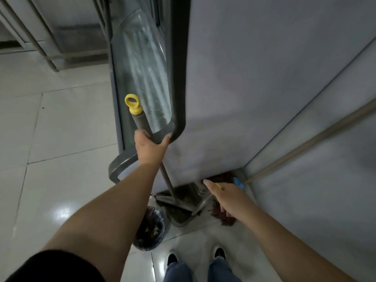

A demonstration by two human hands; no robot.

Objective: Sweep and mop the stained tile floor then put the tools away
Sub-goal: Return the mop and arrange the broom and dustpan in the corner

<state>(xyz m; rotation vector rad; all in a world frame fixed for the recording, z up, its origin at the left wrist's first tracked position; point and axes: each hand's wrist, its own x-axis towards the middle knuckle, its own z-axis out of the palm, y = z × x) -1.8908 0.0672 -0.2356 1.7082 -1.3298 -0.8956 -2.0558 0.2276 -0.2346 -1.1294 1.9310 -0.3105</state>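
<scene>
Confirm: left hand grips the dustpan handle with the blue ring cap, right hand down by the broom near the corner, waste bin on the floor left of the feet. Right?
Nearly. The head view shows the ring cap is yellow, not blue. Otherwise correct: the left hand grips the dustpan handle, the right hand is down by the broom near the corner, and the waste bin sits left of the feet.

Light: dim and grey, with a cold look.
Glare: white shiny spots sit on the floor tiles (61, 212) near the bottom left.
Shadows: a dark patch lies on the grey wall (264, 88) low down, and the corner is gloomy.
Blur: the whole picture is soft.
Edges: straight lines bend near the sides.
</scene>
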